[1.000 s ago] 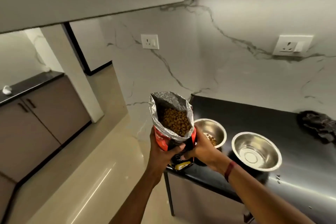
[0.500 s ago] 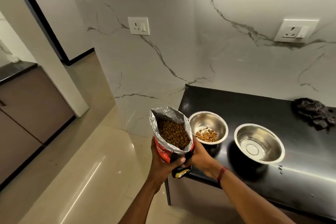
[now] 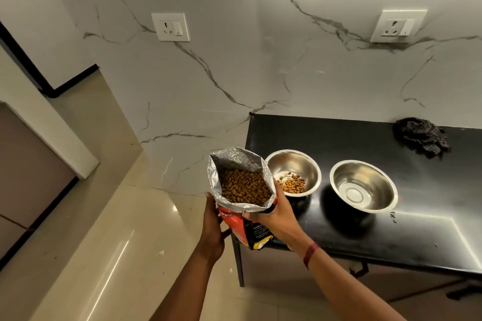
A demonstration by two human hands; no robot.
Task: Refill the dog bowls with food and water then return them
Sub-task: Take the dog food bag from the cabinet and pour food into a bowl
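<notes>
An open red and black dog food bag (image 3: pixel 241 224) with a silver foil lining shows brown kibble inside. It is held upright just off the left end of the black table (image 3: pixel 391 237). My left hand (image 3: pixel 212 227) grips its left side and my right hand (image 3: pixel 276 214) grips its right side near the mouth. Two steel bowls stand on the table. The left bowl (image 3: pixel 300 167) holds a small heap of kibble. The right bowl (image 3: pixel 365 185) has nothing visible in it.
A dark crumpled cloth (image 3: pixel 421 137) lies at the back of the table by the marble wall. Two wall sockets (image 3: pixel 170 27) (image 3: pixel 397 26) sit above. Shiny beige floor tiles (image 3: pixel 104 255) spread to the left, with a cabinet (image 3: pixel 28 164) at the far left.
The view has tilted down and closed in on the table. The bag stays upright in both hands, now a little lower and beside the left bowl.
</notes>
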